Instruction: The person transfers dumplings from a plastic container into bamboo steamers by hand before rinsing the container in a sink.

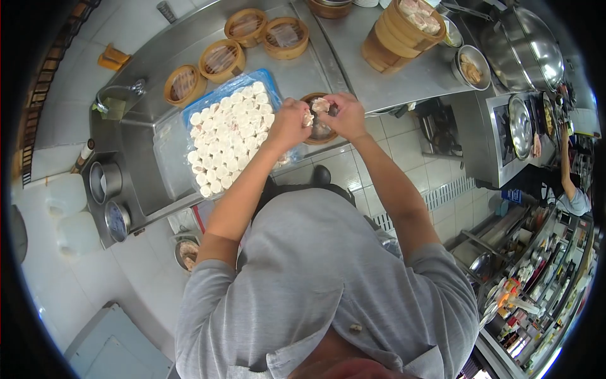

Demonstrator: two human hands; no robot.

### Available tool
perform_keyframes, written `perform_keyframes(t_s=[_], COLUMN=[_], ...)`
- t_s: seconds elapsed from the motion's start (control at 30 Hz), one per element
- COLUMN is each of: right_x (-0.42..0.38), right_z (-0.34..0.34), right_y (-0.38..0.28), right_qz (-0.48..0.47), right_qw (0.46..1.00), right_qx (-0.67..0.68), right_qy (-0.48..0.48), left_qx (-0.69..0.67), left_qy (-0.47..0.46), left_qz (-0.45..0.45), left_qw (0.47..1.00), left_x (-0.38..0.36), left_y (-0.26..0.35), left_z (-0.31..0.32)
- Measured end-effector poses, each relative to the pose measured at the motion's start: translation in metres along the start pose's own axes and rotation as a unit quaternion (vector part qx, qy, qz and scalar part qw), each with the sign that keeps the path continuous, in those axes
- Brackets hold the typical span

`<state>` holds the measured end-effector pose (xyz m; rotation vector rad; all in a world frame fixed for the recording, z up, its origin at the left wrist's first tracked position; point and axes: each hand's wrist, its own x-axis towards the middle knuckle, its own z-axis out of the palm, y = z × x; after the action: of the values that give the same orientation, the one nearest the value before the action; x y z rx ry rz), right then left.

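Note:
My left hand (291, 125) is closed on a small pale dumpling (307, 118) at its fingertips. A second dumpling (320, 105) is pinched in my right hand (346, 117). Both hands are over a round bamboo steamer (314, 140) at the counter's front edge; its inside is partly hidden by my fingers. Just left of it lies a blue tray (270, 81) lined with clear plastic, covered in close rows of white dumplings (230, 136).
Several small bamboo steamers (222, 58) stand behind the tray. Stacked steamers (404, 35) and a metal bowl of food (471, 68) are at the back right. A sink tap (136, 87) is at the left. Another person (571, 196) works at the far right.

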<state>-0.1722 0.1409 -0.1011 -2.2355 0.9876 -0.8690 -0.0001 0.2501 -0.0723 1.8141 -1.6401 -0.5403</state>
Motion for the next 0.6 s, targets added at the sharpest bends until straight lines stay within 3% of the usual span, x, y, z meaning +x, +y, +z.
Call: perform_keyframes(t_s=[0.13, 0.23, 0.43, 0.6], right_x=[0.001, 0.000, -0.001, 0.002], right_z=[0.005, 0.008, 0.011, 0.000], right_y=[0.005, 0.004, 0.004, -0.017], right_qz=[-0.084, -0.083, -0.090, -0.057], right_qw=[0.993, 0.990, 0.990, 0.995], right_qx=[-0.081, -0.111, -0.110, -0.066], right_qy=[0.009, -0.007, -0.024, -0.053], left_qx=[0.080, 0.181, 0.255, 0.170], left_qy=[-0.024, -0.060, -0.038, -0.008], left_qz=[-0.011, -0.004, 0.024, 0.025], left_qw=[0.996, 0.982, 0.966, 0.985], left_x=[0.002, 0.005, 0.007, 0.000], left_y=[0.007, 0.007, -0.001, 0.009], left_z=[0.006, 0.012, 0.023, -0.005])
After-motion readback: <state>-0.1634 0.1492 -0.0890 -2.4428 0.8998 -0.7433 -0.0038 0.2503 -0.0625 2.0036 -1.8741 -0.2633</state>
